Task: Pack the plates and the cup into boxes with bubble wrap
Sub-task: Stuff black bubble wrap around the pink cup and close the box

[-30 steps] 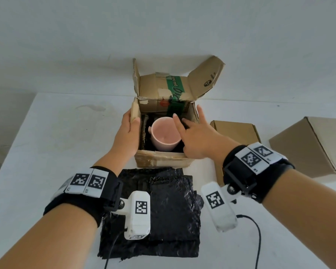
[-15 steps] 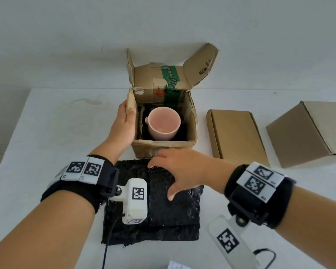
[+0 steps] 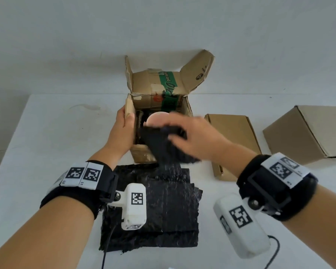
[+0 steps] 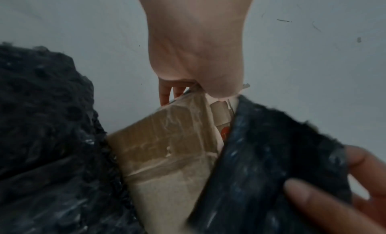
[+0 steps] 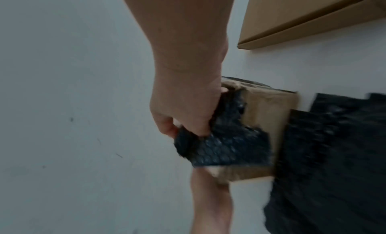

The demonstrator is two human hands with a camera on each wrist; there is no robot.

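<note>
left hand [image 3: 122, 129] wraps the open box's [image 3: 144, 154] left wall, thumb inside, fingers outside, steadying it near the table's [image 3: 56, 133] far edge. right hand [image 3: 194, 138] pinches a black bubble wrap piece [image 3: 163, 146] between thumb and curled fingers, held over the box's near wall and opening. pink cup [image 3: 157, 118] sits upright inside the box, dark padding around it, partly hidden behind the sheet. rest of the bubble wrap stack [image 3: 159, 214] lies flat on the table toward the near edge, touching the box front. flat cardboard box [image 3: 233, 136] and closed box [image 3: 310, 133] sit toward the right edge.

my read: top padding going in next. risks: sheet catches the cup rim and tips it, or bunches on one side and leaves the rim bare under the flaps. the held piece looks small, so coverage may fall short. the tall back flaps could fold in mid-insert. no plates visible in any view, can't tell their status.
</note>
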